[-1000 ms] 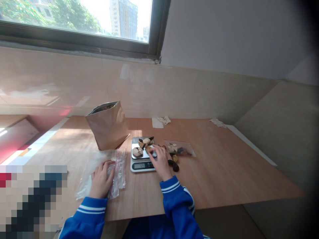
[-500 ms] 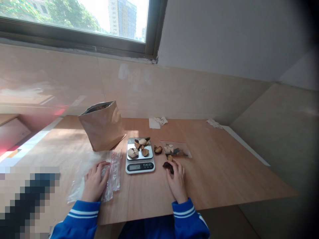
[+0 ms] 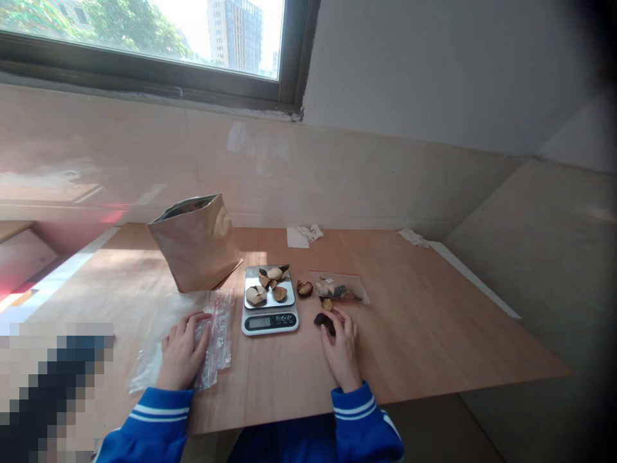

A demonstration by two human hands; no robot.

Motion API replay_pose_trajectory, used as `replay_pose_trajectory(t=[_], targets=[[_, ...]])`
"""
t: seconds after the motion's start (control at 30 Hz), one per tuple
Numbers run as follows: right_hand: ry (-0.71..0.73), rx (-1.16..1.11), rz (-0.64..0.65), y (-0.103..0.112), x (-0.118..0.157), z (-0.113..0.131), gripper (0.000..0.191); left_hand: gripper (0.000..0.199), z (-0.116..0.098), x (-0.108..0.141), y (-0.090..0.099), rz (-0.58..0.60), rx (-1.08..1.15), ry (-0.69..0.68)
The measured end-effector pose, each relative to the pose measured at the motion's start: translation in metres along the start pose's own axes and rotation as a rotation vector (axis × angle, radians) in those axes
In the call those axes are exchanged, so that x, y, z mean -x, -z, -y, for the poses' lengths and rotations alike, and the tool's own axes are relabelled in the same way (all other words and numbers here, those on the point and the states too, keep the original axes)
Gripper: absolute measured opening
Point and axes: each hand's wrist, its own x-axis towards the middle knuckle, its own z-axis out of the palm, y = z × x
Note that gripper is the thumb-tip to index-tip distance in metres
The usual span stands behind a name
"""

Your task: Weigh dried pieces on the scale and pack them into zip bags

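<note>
My left hand [image 3: 183,350] rests on a pile of clear zip bags [image 3: 220,331], its fingers spread loosely over the plastic. Between the thumb and fingers of my right hand [image 3: 343,347] is a dark brown dried piece [image 3: 324,323], held close to the tabletop. A white digital kitchen scale [image 3: 270,323] stands between my hands, several tan and brown dried pieces [image 3: 256,295] on its metal plate. Its display is lit, but the digits are too small to read surely. Just right of the scale lie a brown curved piece [image 3: 304,289] and a small yellowish piece [image 3: 326,304].
Behind the zip bags stands an open brown paper pouch [image 3: 197,247]. A filled clear bag [image 3: 357,289] lies beyond my right hand. Crumpled white tissue [image 3: 311,233] sits by the tiled wall, with another tissue [image 3: 413,238] farther right. The wooden table [image 3: 434,334] ends at my body.
The view has shifted very slightly. The dark piece in my right hand looks turned a little; my left hand stays on the zip bags.
</note>
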Motion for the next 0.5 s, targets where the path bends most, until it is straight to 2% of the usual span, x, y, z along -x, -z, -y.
replay_pose_trajectory(t=[0.37, 0.5], targets=[[0.029, 0.020, 0.039, -0.004, 0.000, 0.017, 0.028, 0.036, 0.001, -0.001, 0.001, -0.019, 0.017, -0.011], [0.017, 0.017, 0.021, -0.005, 0.000, 0.017, 0.029, 0.034, 0.002, -0.001, 0.000, -0.059, 0.036, -0.031]])
